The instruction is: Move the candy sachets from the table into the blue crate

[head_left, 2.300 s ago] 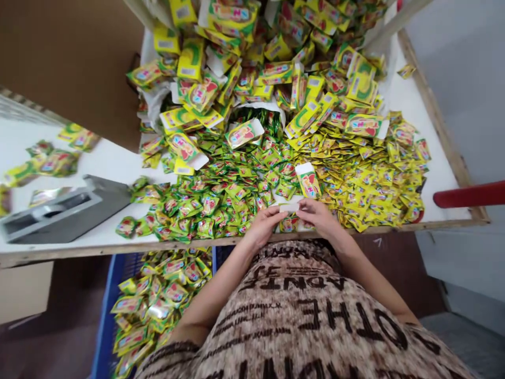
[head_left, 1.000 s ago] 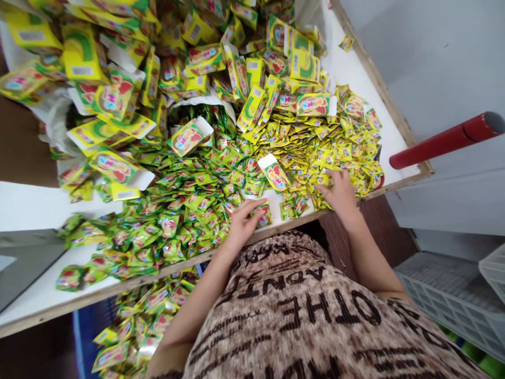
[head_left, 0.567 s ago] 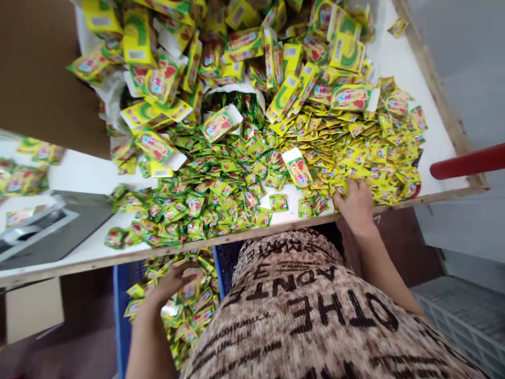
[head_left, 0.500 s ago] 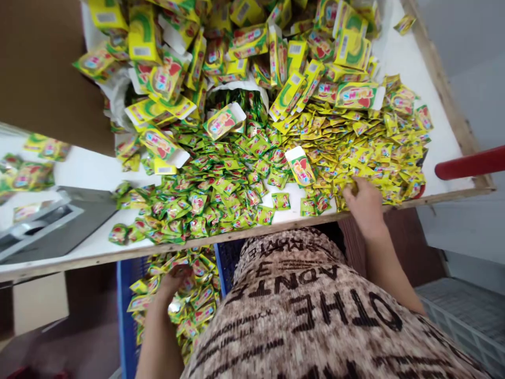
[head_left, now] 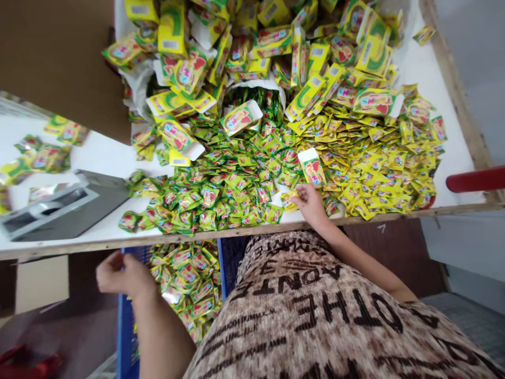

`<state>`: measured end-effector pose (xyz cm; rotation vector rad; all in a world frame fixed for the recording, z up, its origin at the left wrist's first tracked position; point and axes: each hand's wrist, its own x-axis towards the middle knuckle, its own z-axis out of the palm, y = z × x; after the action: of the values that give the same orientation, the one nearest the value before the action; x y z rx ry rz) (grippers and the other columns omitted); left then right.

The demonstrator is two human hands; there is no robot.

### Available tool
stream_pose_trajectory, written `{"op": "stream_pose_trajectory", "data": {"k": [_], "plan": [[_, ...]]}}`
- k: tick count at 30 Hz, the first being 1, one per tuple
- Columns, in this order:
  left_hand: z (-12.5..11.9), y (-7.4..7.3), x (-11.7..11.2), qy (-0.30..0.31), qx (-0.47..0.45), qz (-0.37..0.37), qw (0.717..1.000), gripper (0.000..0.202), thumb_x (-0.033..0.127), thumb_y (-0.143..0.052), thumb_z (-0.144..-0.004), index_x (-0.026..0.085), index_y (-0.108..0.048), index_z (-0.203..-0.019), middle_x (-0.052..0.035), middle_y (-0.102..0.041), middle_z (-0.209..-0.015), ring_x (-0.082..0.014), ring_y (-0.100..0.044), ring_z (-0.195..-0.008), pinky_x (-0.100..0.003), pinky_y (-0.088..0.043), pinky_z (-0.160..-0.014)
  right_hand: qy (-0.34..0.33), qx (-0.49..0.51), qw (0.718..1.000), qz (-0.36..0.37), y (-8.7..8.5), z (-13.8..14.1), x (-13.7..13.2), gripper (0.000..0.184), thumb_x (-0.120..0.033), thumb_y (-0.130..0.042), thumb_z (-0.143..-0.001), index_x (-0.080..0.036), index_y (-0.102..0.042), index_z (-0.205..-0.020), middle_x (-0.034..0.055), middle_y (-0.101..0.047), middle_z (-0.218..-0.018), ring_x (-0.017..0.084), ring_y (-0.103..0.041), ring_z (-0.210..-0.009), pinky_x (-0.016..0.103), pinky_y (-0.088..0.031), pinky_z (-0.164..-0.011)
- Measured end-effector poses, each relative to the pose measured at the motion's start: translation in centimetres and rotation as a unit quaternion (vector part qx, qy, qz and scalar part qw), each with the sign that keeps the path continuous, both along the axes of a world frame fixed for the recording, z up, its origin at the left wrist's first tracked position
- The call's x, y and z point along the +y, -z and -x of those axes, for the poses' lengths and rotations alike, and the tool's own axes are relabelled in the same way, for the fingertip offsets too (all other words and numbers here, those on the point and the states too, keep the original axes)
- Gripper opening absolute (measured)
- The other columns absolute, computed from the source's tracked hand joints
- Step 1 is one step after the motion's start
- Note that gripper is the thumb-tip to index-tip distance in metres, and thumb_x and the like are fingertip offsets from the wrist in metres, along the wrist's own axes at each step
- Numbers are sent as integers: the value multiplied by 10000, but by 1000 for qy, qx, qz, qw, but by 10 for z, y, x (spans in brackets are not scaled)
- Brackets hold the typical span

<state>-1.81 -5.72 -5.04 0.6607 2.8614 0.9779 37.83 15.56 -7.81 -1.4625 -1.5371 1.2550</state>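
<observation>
- Yellow sachet [head_left: 289, 201], near centre: pinched by the right hand [head_left: 312, 205].
- Open-flapped carton [head_left: 313, 169] just above.
- Green sachets [head_left: 232, 181] heaped on the bench [head_left: 453, 152], still loose.
- Lower left, blue crate [head_left: 226, 263] already holds many packs [head_left: 191, 276].
- Left hand [head_left: 124, 275]: curled, blurred; contents unclear.

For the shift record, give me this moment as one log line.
right hand: fingers at yellow packet on white tabletop | left hand: near blue crate, blurred, grip unclear | white-flapped box: lying beyond right hand
</observation>
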Motion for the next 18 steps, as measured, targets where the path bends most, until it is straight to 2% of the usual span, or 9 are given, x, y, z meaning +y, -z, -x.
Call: {"op": "stream_pose_trajectory", "data": {"k": [2, 3, 4, 6, 7, 10, 12, 14, 18], "plan": [[-25, -18, 36, -42, 48, -175, 983, 191, 266, -631, -718, 216, -649, -901, 49, -646, -717, -185, -658, -703, -379, -557, -736, -5, -74, 996, -40, 4, 3, -7, 195, -297, -615, -754, -211, -502, -887, 3, -546, -774, 171, -548, -707, 312, -458, -679], [-47, -25, 57, 15, 7, -244, 970, 212, 259, -666, -716, 210, -667, -922, 44, -667, -762, -169, -666, -700, -357, -568, -724, -12, -107, 993, -55, 4, 2, -9, 166, -284, -596, -768, -214, -490, -876, 4, -538, -768, 174, -540, -706, 311, -446, -672], [-74, -29, 80, 103, -62, -264, 957, 214, 272, -674, -751, 203, -671, -953, 34, -674, -772, -158, -669, -708, -345, -573, -740, -20, -134, 989, -65, 3, 1, -11, 149, -275, -583, -779, -217, -479, -869, 1, -530, -760, 176, -530, -700, 309, -433, -663], [-135, -28, 127, 312, -241, -195, 898, 221, 296, -613, -843, 195, -665, -1033, -24, -706, -913, -163, -688, -762, -337, -581, -740, -27, -165, 983, -71, 0, -1, -12, 130, -265, -561, -795, -222, -461, -866, -9, -513, -734, 174, -512, -673, 306, -411, -645], [-165, -24, 148, 402, -272, -139, 863, 231, 289, -601, -856, 186, -667, -1052, -51, -702, -962, -169, -686, -795, -332, -578, -752, -26, -167, 983, -71, -1, -2, -13, 121, -260, -553, -802, -224, -453, -860, -15, -505, -722, 173, -506, -659, 305, -403, -639], [-231, -3, 194, 560, -197, 15, 805, 301, 173, -652, -791, 149, -654, -1092, -118, -659, -1088, -228, -651, -969, -359, -530, -877, -18, -145, 987, -71, -1, -4, -11, 123, -240, -550, -798, -230, -429, -820, -31, -481, -680, 169, -495, -627, 304, -394, -630], [-249, 8, 208, 604, -142, 104, 777, 347, 144, -690, -741, 128, -640, -1084, -139, -637, -1098, -265, -623, -1003, -377, -502, -884, -18, -122, 991, -60, 0, -6, -11, 136, -231, -569, -785, -230, -437, -819, -34, -479, -673, 169, -497, -619, 304, -405, -630], [-249, 14, 210, 619, -133, 142, 761, 265, 176, -707, -732, 127, -639, -983, -114, -644, -1005, -253, -615, -926, -356, -494, -814, -19, -101, 993, -60, 0, -9, -13, 148, -244, -593, -788, -221, -481, -881, -7, -527, -745, 180, -531, -678, 312, -433, -661], [-234, 11, 200, 620, -232, 69, 746, 128, 224, -702, -741, 143, -605, -764, -22, -609, -750, -167, -566, -740, -268, -449, -689, -56, -99, 988, -104, -8, -18, -20, 153, -311, -607, -845, -206, -571, -950, 60, -598, -917, 212, -571, -849, 330, -453, -763]]}}
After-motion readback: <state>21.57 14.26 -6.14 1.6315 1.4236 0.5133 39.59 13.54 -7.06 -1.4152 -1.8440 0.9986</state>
